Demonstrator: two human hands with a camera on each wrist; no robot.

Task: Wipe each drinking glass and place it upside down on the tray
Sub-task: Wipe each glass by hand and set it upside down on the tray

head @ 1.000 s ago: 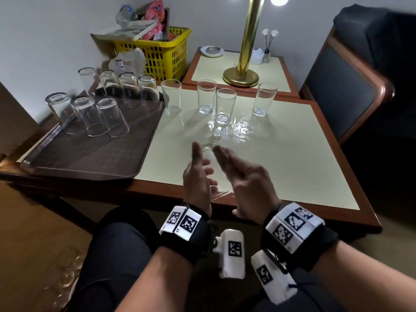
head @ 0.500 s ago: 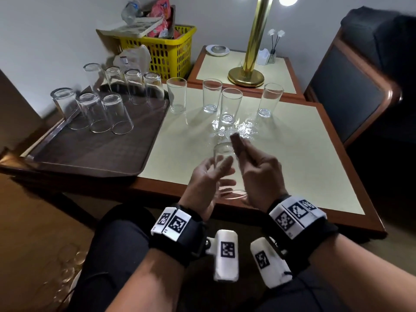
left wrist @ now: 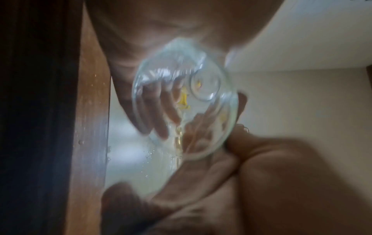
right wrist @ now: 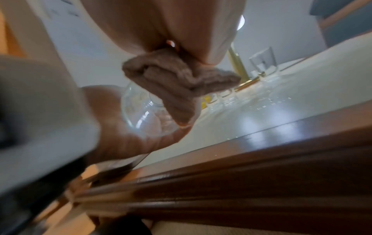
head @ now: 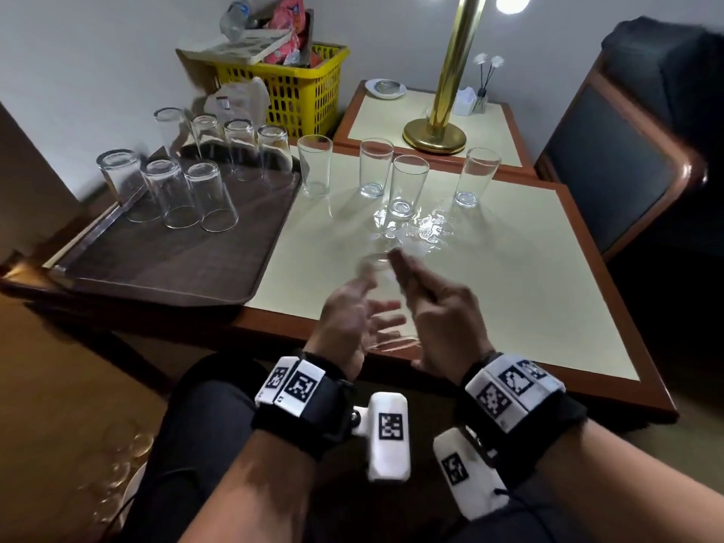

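A person sits at the near edge of a cream-topped table [head: 509, 291] with a wooden rim, and every place below is given from that table. Just above its near edge, the left hand [head: 348, 319] holds a clear drinking glass [head: 382, 299] lying tilted, its base pointing away from the person and its open mouth toward them; the fingers [left wrist: 153, 103] curl round the glass wall, seen through it from the left wrist view. The right hand [head: 438, 307] is pressed against the other side of the glass, its fingers closed on a folded brown cloth [right wrist: 177, 82] that lies against the glass. The view is blurred here, so how far the cloth reaches into the glass cannot be told. On the table's left end a dark brown tray [head: 168, 260] overhangs the edge, and seven glasses [head: 211, 197] stand upside down on its far part in two rows. Along the far side of the table four glasses [head: 405, 186] stand upright, with water drops [head: 427, 229] scattered on the surface before them. Behind the table a smaller table [head: 395, 119] carries a brass lamp [head: 442, 111], and a yellow basket [head: 297, 92] stands to its left.
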